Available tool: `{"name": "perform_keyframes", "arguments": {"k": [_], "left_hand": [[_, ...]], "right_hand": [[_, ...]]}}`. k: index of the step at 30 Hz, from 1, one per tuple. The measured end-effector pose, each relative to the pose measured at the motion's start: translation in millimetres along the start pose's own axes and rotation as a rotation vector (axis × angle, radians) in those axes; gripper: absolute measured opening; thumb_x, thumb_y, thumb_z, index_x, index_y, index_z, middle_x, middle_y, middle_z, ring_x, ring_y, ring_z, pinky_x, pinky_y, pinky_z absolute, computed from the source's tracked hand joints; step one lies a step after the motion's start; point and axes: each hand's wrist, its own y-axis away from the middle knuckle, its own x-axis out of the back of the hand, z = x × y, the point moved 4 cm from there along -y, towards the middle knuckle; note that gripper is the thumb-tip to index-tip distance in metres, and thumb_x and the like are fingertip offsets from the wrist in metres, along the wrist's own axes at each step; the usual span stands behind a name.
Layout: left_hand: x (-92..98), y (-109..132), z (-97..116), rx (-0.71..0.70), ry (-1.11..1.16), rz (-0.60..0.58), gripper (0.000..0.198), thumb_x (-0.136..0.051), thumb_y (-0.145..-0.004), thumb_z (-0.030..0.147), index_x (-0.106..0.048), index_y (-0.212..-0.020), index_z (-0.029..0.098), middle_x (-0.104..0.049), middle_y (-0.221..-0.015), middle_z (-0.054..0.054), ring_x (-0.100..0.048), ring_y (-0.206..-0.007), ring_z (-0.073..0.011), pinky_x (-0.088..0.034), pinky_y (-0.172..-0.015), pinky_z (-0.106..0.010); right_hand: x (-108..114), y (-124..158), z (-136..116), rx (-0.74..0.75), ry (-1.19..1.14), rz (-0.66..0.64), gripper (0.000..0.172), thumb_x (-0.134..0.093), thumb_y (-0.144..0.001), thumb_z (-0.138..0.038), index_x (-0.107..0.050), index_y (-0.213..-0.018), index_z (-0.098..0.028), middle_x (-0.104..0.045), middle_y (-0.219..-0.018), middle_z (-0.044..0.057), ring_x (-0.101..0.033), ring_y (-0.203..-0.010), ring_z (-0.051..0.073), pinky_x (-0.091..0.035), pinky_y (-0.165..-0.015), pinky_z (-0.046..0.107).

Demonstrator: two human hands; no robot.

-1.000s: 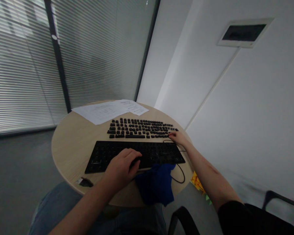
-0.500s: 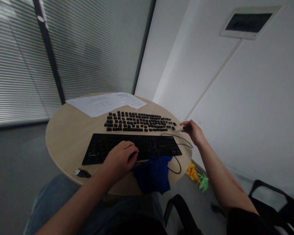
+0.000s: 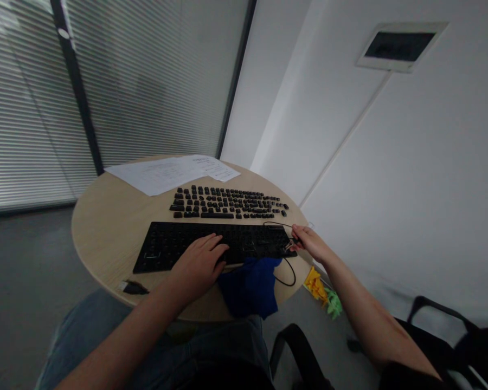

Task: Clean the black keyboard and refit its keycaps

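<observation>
Two hands: left hand [image 3: 197, 265] lies slack on keyboard [image 3: 166, 249]; right hand [image 3: 311, 244] pinches small piece [image 3: 293, 242] near cable [image 3: 287, 280], keycaps [image 3: 228, 201], blue cloth [image 3: 248, 287].

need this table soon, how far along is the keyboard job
Done, it seems: the keycaps lie in rows on the table beyond the bare-looking keyboard. In hand: the left hand rests on its near edge, the right hand is at its right end; whether it holds anything is too small to tell. Left: no keycap looks refitted.
</observation>
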Motion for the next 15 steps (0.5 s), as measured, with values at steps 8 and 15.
{"name": "perform_keyframes", "arguments": {"k": [8,15], "left_hand": [[-0.6,-0.9,-0.4,-0.009,-0.005,-0.001,0.034,-0.060,-0.089,0.023,-0.069,-0.122,0.019,-0.065,-0.139,-0.016,-0.057,-0.134,-0.0331,-0.043,-0.115,-0.054],[-2.3,-1.4,-1.1,0.010,0.028,-0.009,0.034,-0.061,-0.088,0.022,-0.070,-0.120,0.018,-0.065,-0.138,-0.017,-0.056,-0.133,-0.0349,-0.042,-0.114,-0.055]], "right_hand": [[-2.1,-11.8,10.7,-0.055,-0.035,-0.028,0.060,-0.043,-0.083,-0.083,-0.040,-0.067,-0.026,-0.034,-0.038,-0.010,-0.045,-0.039,0.013,-0.050,-0.057,0.030],[-4.6,-11.8,4.9,-0.031,0.014,-0.131,0.058,-0.041,-0.088,-0.078,-0.041,-0.064,-0.025,-0.037,-0.039,-0.008,-0.046,-0.042,0.014,-0.044,-0.053,0.027]]}}
